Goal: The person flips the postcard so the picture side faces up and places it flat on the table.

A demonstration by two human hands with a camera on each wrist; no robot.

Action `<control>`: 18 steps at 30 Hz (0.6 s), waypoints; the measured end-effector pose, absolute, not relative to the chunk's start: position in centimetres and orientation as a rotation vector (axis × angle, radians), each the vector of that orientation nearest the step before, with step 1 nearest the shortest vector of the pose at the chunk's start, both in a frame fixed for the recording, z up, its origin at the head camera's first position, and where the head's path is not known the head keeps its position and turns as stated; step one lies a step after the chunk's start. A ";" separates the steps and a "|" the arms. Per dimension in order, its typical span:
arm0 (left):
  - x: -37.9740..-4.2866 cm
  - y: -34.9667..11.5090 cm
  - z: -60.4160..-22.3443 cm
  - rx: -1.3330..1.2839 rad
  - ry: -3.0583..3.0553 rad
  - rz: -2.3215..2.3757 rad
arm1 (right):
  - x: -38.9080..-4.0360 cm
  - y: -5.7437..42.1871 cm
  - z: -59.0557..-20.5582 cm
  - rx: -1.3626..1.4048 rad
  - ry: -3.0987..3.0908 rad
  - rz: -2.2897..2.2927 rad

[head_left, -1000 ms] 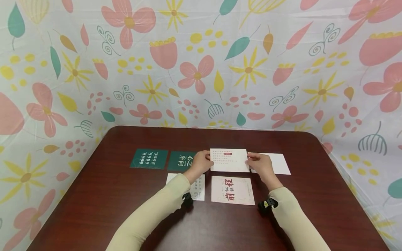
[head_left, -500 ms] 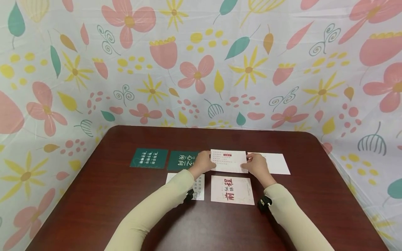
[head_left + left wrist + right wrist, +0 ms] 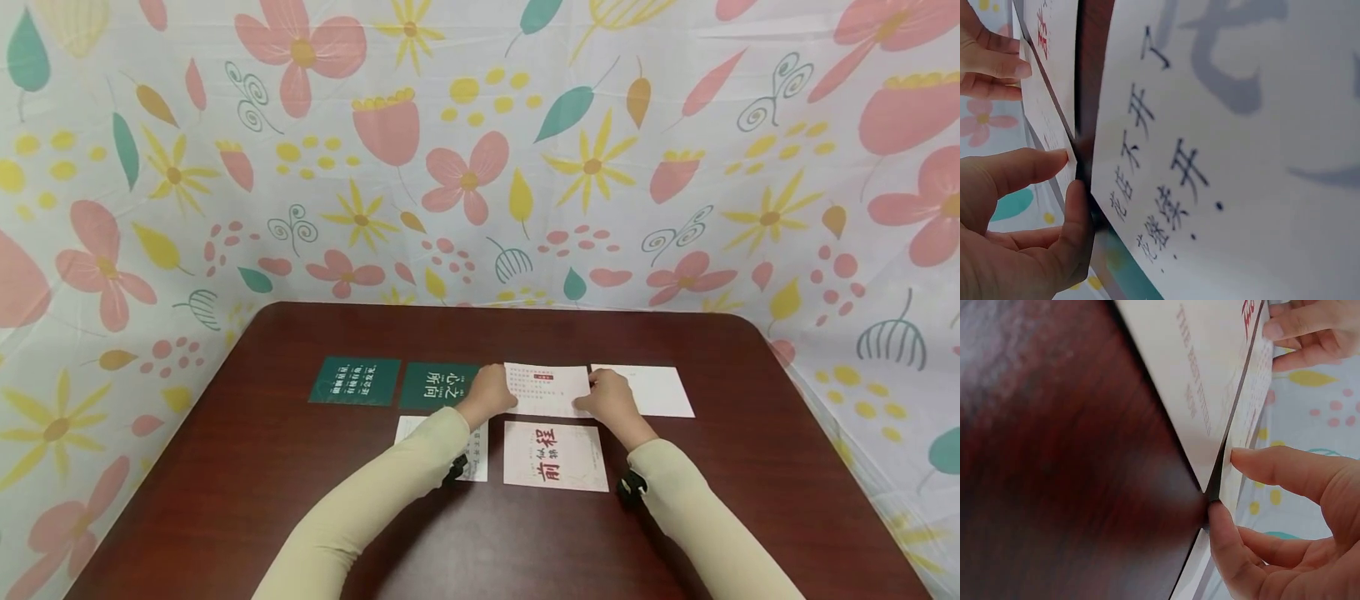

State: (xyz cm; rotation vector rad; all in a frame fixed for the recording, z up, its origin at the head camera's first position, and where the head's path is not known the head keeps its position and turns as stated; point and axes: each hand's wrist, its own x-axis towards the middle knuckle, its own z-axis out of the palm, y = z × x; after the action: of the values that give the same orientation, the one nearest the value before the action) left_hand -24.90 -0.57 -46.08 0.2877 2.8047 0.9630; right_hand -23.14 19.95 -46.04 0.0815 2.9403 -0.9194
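Note:
Both hands hold a white postcard (image 3: 550,392) printed with small lines of text and a red block, in the back row of the table. My left hand (image 3: 487,394) pinches its left edge, thumb on top and fingers beneath, as the left wrist view shows. On the opposite edge my right hand (image 3: 611,397) pinches it the same way, thumb (image 3: 1266,465) above. Just in front lies a postcard with large red characters (image 3: 555,456). A white postcard with grey lettering (image 3: 1241,200) sits partly under the left forearm.
Two green postcards (image 3: 356,381) with white characters lie at the back left, the nearer one (image 3: 431,387) close to the left hand. A mostly blank white postcard (image 3: 663,392) lies behind the right hand. The dark wooden table (image 3: 480,533) meets a flowered cloth (image 3: 465,167).
Both hands have lowered the held postcard slightly toward the table. The right hand's grip has shifted a little inward along the card. The other postcards stay where they were.

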 end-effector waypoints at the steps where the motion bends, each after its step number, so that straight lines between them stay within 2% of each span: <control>1: -24.9 -0.6 -46.0 0.277 2.797 0.965 | -23.1 19.9 -45.9 0.077 2.938 -0.913; 13: -25.1 0.1 -45.5 0.216 2.764 0.946 | -23.5 20.3 -45.4 0.026 2.928 -0.875; 18: -24.4 1.0 -44.9 0.260 2.786 0.985 | -23.1 21.4 -44.8 -0.005 2.941 -1.003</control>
State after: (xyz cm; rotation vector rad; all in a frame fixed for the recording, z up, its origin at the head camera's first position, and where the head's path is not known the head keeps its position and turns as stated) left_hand -24.43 0.99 -44.95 0.2603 2.7858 0.9850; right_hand -23.12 21.35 -44.83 -0.0050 2.9414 -1.0028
